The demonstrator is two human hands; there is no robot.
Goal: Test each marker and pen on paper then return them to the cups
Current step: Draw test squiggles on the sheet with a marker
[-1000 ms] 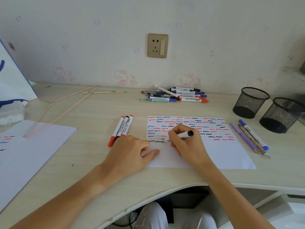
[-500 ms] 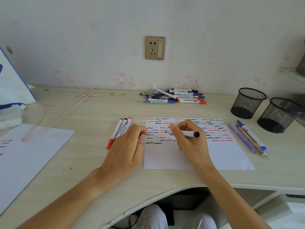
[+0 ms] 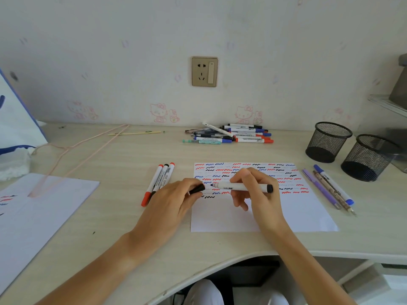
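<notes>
right hand [image 3: 255, 194]: pinching the marker [image 3: 242, 186] by its barrel, lying level over the middle of the sheet, tip pointing left. Looks lined up for capping.
left hand [image 3: 174, 203]: pinching the black cap [image 3: 197, 189] between fingertips, just left of the tip, not yet on. Reads as test done, closing it up.
paper [image 3: 259, 219]: centre of frame, upper half filling with red, blue and black squiggles, lower half blank. Spare room for more tests.
three markers [image 3: 159, 181]: lying capped just left of the sheet, side by side. Probably a sorted batch; tested or not, can't tell.
pens at right [image 3: 328, 188]: lying between the sheet and the cups, likely staged for return.
pile [image 3: 231, 134]: sitting at the back by the wall, centre-right.
cups [image 3: 329, 142]: two black mesh ones at right edge. Nothing visible inside either; far one [image 3: 370, 158] partly cut off by something clear.
status: returning hasn't begun, judging by the cups.
</notes>
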